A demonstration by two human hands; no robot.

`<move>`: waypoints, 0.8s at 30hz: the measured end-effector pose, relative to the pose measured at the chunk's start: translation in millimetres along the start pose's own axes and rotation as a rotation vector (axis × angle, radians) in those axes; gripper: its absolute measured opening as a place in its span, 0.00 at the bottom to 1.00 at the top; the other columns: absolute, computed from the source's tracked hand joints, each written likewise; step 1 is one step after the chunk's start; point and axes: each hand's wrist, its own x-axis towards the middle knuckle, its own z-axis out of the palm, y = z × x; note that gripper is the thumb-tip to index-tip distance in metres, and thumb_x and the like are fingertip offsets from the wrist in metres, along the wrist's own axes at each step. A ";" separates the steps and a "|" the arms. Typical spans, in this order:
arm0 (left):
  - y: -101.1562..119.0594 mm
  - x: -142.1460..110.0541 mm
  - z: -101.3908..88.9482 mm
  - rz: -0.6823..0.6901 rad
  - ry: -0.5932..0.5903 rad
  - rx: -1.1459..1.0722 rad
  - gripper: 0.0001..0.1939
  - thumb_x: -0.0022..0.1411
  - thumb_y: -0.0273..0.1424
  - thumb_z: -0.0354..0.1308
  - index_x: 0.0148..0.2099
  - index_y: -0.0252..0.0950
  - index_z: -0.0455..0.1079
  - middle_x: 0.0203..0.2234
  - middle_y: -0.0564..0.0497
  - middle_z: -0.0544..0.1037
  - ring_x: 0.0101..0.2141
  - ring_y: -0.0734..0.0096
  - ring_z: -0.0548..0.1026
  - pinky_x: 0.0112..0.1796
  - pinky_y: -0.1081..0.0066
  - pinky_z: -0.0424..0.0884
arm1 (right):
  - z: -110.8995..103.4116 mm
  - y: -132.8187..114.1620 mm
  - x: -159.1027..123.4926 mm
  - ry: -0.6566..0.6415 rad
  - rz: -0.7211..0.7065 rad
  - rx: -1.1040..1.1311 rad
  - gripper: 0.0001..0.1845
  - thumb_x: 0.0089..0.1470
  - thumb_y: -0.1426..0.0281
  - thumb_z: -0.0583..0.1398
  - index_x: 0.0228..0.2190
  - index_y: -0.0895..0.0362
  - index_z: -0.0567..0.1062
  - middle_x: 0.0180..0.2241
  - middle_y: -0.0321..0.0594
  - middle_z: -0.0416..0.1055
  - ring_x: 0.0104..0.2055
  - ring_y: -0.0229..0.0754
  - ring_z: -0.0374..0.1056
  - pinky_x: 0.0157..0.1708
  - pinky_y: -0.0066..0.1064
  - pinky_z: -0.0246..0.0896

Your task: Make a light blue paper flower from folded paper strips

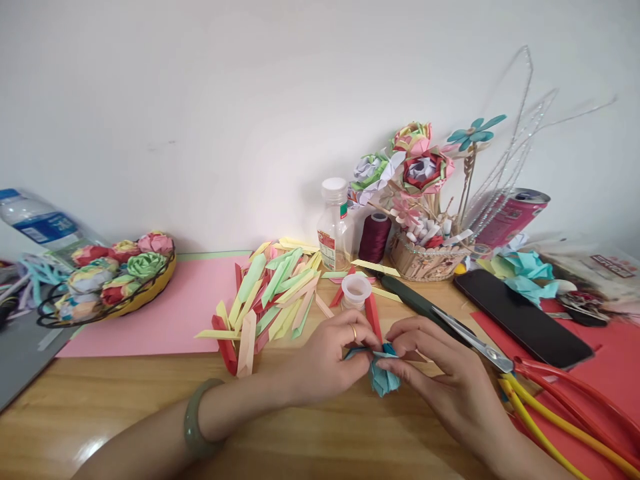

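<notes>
Between my two hands is a small blue folded paper flower [384,380], held just above the wooden table. My left hand [330,357], with a ring and a green bangle on that arm, pinches its left upper side. The fingertips of my right hand [440,367] close on its right upper side. A small translucent cup [356,289] stands just beyond my fingers, and a red folded paper strip [373,319] lies beside it. Left of the cup spreads a pile of folded paper strips [273,287] in yellow, green, peach and red.
Scissors with red handles [510,363] and a yellow-handled tool [545,427] lie right, near a black phone [523,317]. A bottle [334,227], purple thread spool [375,238] and basket of paper flowers [425,257] stand behind. A yellow basket [163,280] holds more flowers at left.
</notes>
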 end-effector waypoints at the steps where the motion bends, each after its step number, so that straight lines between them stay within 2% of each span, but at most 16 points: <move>1: 0.1 0.3 -0.4 -0.010 -0.005 -0.015 0.05 0.54 0.21 0.53 0.33 0.32 0.69 0.30 0.49 0.69 0.33 0.72 0.68 0.36 0.72 0.65 | -0.1 0.4 0.5 0.010 0.019 0.013 0.07 0.52 0.67 0.58 0.24 0.54 0.66 0.28 0.37 0.66 0.30 0.37 0.65 0.28 0.27 0.62; 3: 0.4 1.2 -0.8 -0.019 0.000 -0.062 0.03 0.54 0.25 0.56 0.32 0.32 0.70 0.29 0.49 0.71 0.33 0.72 0.68 0.36 0.71 0.65 | -0.6 0.8 1.2 0.008 0.078 0.067 0.09 0.52 0.66 0.58 0.24 0.54 0.65 0.25 0.35 0.63 0.27 0.36 0.62 0.26 0.26 0.60; 6: 0.5 3.0 -1.2 -0.083 0.034 -0.174 0.06 0.53 0.30 0.58 0.29 0.31 0.70 0.27 0.49 0.72 0.30 0.72 0.68 0.33 0.73 0.65 | -3.1 -0.7 2.7 -0.084 0.193 0.196 0.10 0.53 0.64 0.57 0.23 0.54 0.65 0.23 0.33 0.63 0.26 0.36 0.61 0.26 0.26 0.60; 9: -0.7 4.6 -2.3 -0.234 0.039 -0.314 0.09 0.51 0.34 0.61 0.28 0.31 0.71 0.26 0.49 0.73 0.28 0.73 0.69 0.31 0.74 0.65 | -6.5 -2.6 5.2 -0.183 0.296 0.286 0.11 0.54 0.62 0.56 0.26 0.55 0.68 0.24 0.33 0.66 0.27 0.36 0.62 0.29 0.26 0.60; 14: -4.8 6.7 -5.8 -0.450 -0.004 -0.443 0.14 0.43 0.37 0.65 0.28 0.31 0.72 0.23 0.51 0.73 0.25 0.75 0.68 0.29 0.74 0.64 | -7.0 -0.6 7.2 -0.256 0.426 0.417 0.12 0.52 0.60 0.57 0.28 0.56 0.71 0.26 0.35 0.68 0.28 0.36 0.64 0.29 0.26 0.60; 18: -7.8 9.0 -7.8 -0.464 -0.042 -0.494 0.13 0.42 0.35 0.66 0.27 0.31 0.71 0.23 0.53 0.73 0.26 0.77 0.68 0.31 0.75 0.65 | -3.2 4.8 5.3 -0.263 0.488 0.472 0.13 0.51 0.60 0.57 0.28 0.57 0.71 0.25 0.34 0.67 0.27 0.35 0.62 0.27 0.25 0.58; 24: -7.3 9.5 -7.1 -0.509 -0.037 -0.523 0.10 0.42 0.30 0.65 0.28 0.30 0.70 0.23 0.54 0.73 0.25 0.79 0.68 0.30 0.76 0.65 | 1.9 11.1 3.4 -0.261 0.491 0.501 0.11 0.51 0.61 0.58 0.28 0.57 0.70 0.24 0.33 0.67 0.26 0.33 0.61 0.26 0.24 0.58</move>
